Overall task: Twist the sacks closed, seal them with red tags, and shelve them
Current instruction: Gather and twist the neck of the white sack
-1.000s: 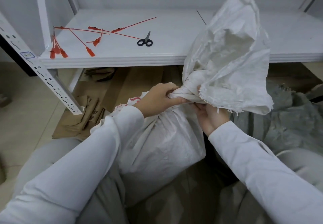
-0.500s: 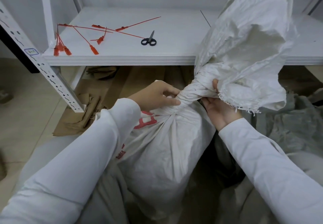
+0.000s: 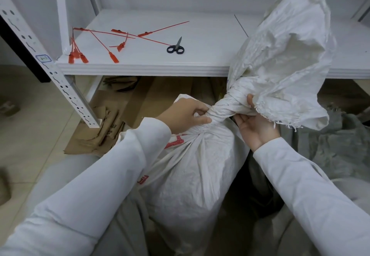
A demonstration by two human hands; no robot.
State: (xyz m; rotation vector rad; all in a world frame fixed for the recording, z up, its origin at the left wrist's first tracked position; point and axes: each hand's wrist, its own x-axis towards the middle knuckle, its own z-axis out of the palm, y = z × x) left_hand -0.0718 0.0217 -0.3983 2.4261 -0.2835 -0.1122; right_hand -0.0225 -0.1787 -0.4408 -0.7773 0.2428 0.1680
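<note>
The white sack (image 3: 196, 165) stands low between the person's knees, in front of the white shelf (image 3: 140, 67). On that shelf lie loose red tags (image 3: 112, 41) and 1 pair of black scissors (image 3: 176, 47), well apart from the sack. The sack's flared open top rises in front of the shelf's right part and blocks it. Flattened cardboard (image 3: 112, 131) lies under the shelf, beside a perforated upright post (image 3: 50, 65), and a crumpled grey sack (image 3: 336, 145) slumps on the right.

The left hand (image 3: 186, 115) clenches the base of the twisted neck (image 3: 230, 105). The right hand (image 3: 254, 127) holds the neck from beneath, thumb hooked over it; its fingers are hidden behind the twist. Red print on the sack is partly covered by the left sleeve and unreadable.

Compared with 0.5 seconds ago, the twist looks longer and tighter.
</note>
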